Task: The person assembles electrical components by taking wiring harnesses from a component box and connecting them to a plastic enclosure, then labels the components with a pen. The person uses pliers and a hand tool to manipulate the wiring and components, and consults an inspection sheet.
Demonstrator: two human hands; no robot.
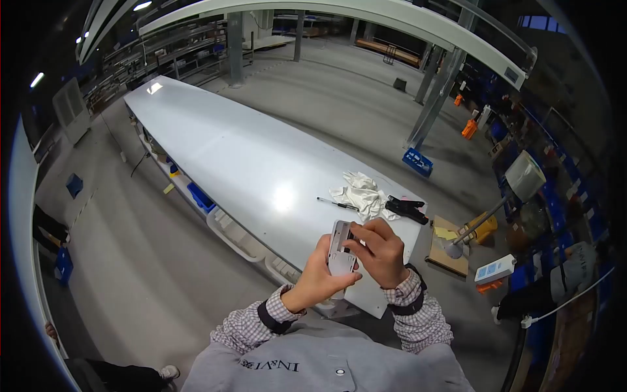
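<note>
In my left hand (313, 279) is a small white rectangular plastic casing (341, 262), tilted up over the near end of the table. Its upper part shows a darker recess. The fingers and thumb of that hand close around its sides. My right hand (382, 253) is bent over the casing's upper right, thumb and fingertips pinched together at the recess. Whatever is between those fingertips is too small to make out. Just beyond lie a crumpled white cloth (361, 194), a black pen (337, 204) and a black hand tool (406, 209), perhaps a stapler.
The long white table (228, 157) runs to the far left, with bins (232, 235) beneath its edge. At right are a brown board (449, 251) with a lamp-like stand (483, 219) and a white box (495, 268). A blue crate (417, 162) sits on the floor. Other people are partly visible.
</note>
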